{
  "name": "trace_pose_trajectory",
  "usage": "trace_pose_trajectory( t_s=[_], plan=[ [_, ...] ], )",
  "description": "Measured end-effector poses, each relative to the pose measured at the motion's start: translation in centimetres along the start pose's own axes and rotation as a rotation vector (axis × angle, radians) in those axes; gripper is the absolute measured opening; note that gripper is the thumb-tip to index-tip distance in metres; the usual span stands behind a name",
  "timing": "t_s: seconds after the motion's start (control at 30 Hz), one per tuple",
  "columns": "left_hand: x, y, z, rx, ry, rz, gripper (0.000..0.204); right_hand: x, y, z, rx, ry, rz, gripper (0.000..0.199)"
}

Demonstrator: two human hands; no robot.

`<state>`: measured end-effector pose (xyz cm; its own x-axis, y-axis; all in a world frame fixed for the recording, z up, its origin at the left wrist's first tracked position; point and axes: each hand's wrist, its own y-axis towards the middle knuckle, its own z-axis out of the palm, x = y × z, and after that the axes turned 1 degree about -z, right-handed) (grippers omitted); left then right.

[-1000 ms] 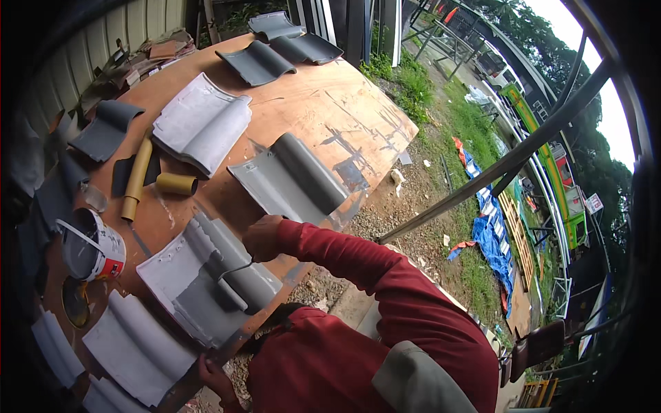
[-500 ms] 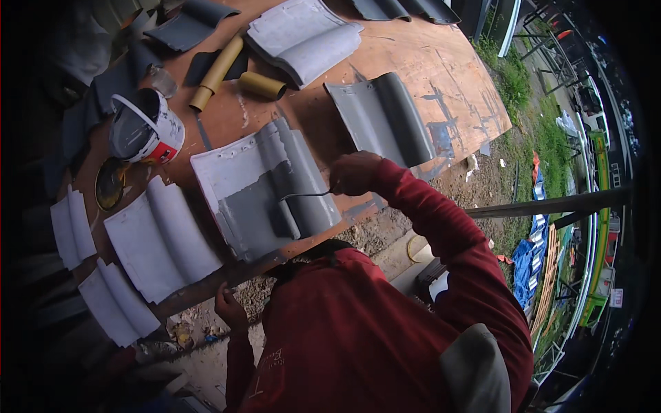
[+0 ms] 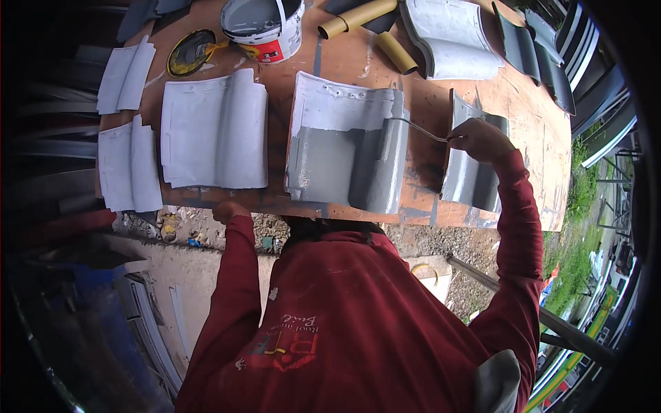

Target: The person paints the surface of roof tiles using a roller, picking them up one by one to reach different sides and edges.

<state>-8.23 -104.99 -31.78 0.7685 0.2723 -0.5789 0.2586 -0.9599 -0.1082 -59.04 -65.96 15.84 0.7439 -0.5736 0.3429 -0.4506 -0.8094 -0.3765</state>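
Note:
My right hand (image 3: 480, 140) is closed round the handle of a small paint roller (image 3: 423, 129). Its bent wire arm reaches left to the upper right curve of a roof tile (image 3: 323, 162). Wet grey paint covers that tile's lower part and right curve; a band along its top stays whitish. The roller head blends into the grey there. My left hand (image 3: 231, 210) hangs at the table's near edge with curled fingers, holding nothing that I can see. A grey-painted tile (image 3: 475, 155) lies under and beside my right hand. Left of the wet tile lies a whitish tile (image 3: 215, 134).
The wooden table (image 3: 423, 103) bears a paint bucket (image 3: 282, 41), a paint-smeared lid (image 3: 187, 55), brown cardboard tubes (image 3: 396, 55), a whitish tile (image 3: 451, 41) and smaller whitish pieces (image 3: 127, 165). Dark tiles (image 3: 523, 51) lie far right. A metal rail (image 3: 475, 274) runs behind my right arm.
The view has turned and shifted, so the table lies level. My right hand has carried the roller from the wet tile's lower middle to its upper right. My left hand is nearer the table edge.

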Motion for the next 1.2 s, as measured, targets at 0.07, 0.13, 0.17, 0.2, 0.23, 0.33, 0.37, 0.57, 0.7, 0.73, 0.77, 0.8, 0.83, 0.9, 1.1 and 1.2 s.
trace_pose_trajectory(
  t_s=[0.07,0.13,0.17,0.2,0.23,0.33,0.37,0.57,0.7,0.73,0.77,0.8,0.83,0.9,1.1,1.2],
  plan=[
    [-3.1,-0.7,1.7,-0.258,0.169,-0.293,0.031,1.7,3.0,1.6,0.046,-0.091,0.012,0.021],
    [-4.4,-0.4,1.4,-0.245,0.108,-0.357,0.032,3.1,6.2,3.9,0.054,-0.076,-0.03,0.022],
    [-4.8,-0.5,1.2,-0.229,0.043,-0.408,0.033,2.9,7.9,5.4,0.007,-0.026,-0.101,0.022],
    [-5.1,-0.5,0.8,-0.222,-0.024,-0.463,0.036,3.0,9.9,6.4,0.022,-0.034,-0.115,0.022],
    [-5.6,-0.7,0.7,-0.223,-0.026,-0.477,0.036,3.2,11.5,6.9,0.035,0.061,-0.172,0.023],
    [-7.3,-1.4,-0.4,-0.329,-0.111,-0.563,0.042,3.3,13.6,7.4,0.073,0.171,-0.232,0.024],
    [-8.9,-2.2,-0.7,-0.292,-0.14,-0.604,0.045,2.8,13.4,7.5,0.077,0.203,-0.21,0.024],
    [-8.3,-2.5,-1.8,-0.287,-0.223,-0.67,0.051,1.5,8.5,-0.5,0.205,-0.059,0.029,0.023],
    [-12.0,-3.9,-3.1,-0.329,-0.341,-0.68,0.052,1.8,9.1,1.2,0.203,-0.003,0.01,0.023],
    [-11.4,-3.7,-2.8,-0.34,-0.339,-0.685,0.053,2.6,10.3,2.5,0.192,0.037,-0.023,0.023],
    [-10.5,-3.2,-2.8,-0.368,-0.337,-0.688,0.053,3.2,11.6,4.3,0.199,0.036,-0.039,0.023],
    [-9.7,-2.9,-2.6,-0.378,-0.331,-0.692,0.053,3.8,12.7,6.3,0.137,0.169,-0.114,0.023],
    [-9.7,-2.7,-2.2,-0.378,-0.331,-0.688,0.054,4.1,13.2,7.2,0.066,0.306,-0.176,0.024],
    [-9.4,-2.4,-1.2,-0.38,-0.338,-0.686,0.054,3.7,13.0,7.2,0.053,0.281,-0.179,0.025],
    [-4.3,-0.5,0.1,-0.507,-0.308,-0.709,0.055,5.3,9.1,-2.6,0.309,0.023,0.423,0.027],
    [-11.7,-3.8,-1.3,-0.299,-0.282,-0.646,0.055,1.4,4.8,-4.8,0.239,-0.03,0.38,0.024]
  ],
)
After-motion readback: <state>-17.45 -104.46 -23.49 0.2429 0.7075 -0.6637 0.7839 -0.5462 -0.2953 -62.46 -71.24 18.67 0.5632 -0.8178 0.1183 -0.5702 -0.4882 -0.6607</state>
